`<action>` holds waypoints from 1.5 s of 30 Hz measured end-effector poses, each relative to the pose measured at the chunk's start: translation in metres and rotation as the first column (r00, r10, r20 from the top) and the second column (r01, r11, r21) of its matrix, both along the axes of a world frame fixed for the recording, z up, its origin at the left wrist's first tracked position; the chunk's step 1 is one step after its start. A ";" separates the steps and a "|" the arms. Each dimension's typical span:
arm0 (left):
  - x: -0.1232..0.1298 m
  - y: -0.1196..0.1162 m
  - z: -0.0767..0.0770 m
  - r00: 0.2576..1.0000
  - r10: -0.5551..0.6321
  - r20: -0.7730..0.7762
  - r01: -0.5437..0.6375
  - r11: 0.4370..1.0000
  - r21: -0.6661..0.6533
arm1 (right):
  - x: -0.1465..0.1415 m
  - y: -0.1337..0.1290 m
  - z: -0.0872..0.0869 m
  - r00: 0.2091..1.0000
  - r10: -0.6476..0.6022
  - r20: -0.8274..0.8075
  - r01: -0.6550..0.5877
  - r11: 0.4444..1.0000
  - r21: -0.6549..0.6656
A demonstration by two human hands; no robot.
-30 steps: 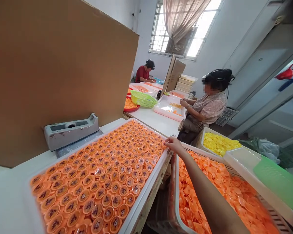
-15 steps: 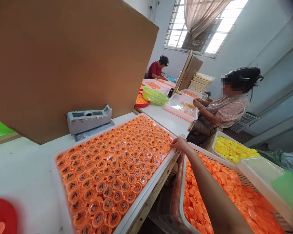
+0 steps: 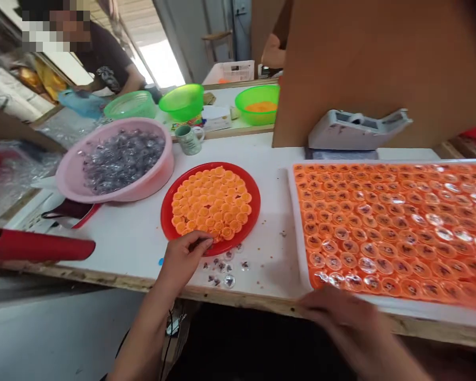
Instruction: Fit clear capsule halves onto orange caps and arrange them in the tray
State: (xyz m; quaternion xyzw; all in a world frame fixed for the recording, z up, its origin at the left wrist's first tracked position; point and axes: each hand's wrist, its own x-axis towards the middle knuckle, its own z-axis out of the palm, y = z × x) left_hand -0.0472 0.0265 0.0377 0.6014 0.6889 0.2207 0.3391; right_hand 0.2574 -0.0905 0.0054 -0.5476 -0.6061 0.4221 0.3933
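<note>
My left hand (image 3: 184, 255) is at the front rim of a red plate (image 3: 254, 211), its thumb and forefinger pinched together. Whatever they may hold is too small to make out. Small orange plastic discs (image 3: 210, 198) lie heaped on the plate. Just below it, several clear round pieces with dark prints (image 3: 229, 280) are scattered on the white table. My right hand (image 3: 341, 315), smeared by motion, is beside the front left corner of a white tray (image 3: 301, 248). Rows of orange cups with dark-printed round pieces (image 3: 375, 227) fill that tray.
Behind the plate stand a pink basin (image 3: 111, 193) of clear and dark pieces and a mug (image 3: 189, 140). A tape dispenser (image 3: 357, 132) rests against a cardboard divider (image 3: 381, 63). Green bowls (image 3: 182, 103) line the far side, where a person sits. A red cylinder (image 3: 39, 244) lies left.
The view has swung left, bringing the red plate, the pink basin and my left hand into sight. My right hand has moved from the tray's far right corner to its front left one.
</note>
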 end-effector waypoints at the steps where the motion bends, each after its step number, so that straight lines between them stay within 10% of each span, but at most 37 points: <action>1: -0.008 -0.004 -0.001 1.000 0.025 0.008 -0.025 1.000 -0.018 | -0.033 0.005 -0.005 0.974 0.218 0.064 -0.217 0.976 -0.026; 6: -0.040 -0.019 -0.012 0.995 0.063 0.083 -0.056 0.994 -0.092 | -0.129 0.048 -0.050 0.860 0.239 0.450 -0.242 0.969 -0.052; 10: -0.049 -0.006 -0.026 0.998 0.024 0.061 -0.022 0.999 -0.033 | -0.137 0.062 -0.073 0.774 0.234 0.588 -0.224 0.970 -0.093; 19: -0.026 0.027 -0.062 0.991 -0.132 -0.001 0.131 0.984 0.118 | -0.134 0.052 -0.077 0.844 0.240 0.480 -0.176 0.969 -0.176; 30: 0.004 0.196 -0.073 0.984 -0.082 -0.160 0.127 0.947 0.295 | -0.134 0.056 -0.082 0.776 0.380 0.503 -0.222 0.911 -0.347; 34: 0.001 0.225 -0.080 0.963 -0.153 -0.221 0.209 0.942 0.262 | -0.133 0.061 -0.079 0.749 0.460 0.477 -0.281 0.872 -0.400; 39: -0.005 0.212 -0.058 0.970 -0.129 -0.206 0.181 0.949 0.259 | -0.130 0.060 -0.067 0.726 0.510 0.461 -0.306 0.840 -0.448; 45: -0.019 0.125 -0.020 0.987 -0.160 0.025 0.157 0.984 0.083 | -0.116 0.050 -0.060 0.752 0.503 0.425 -0.361 0.855 -0.374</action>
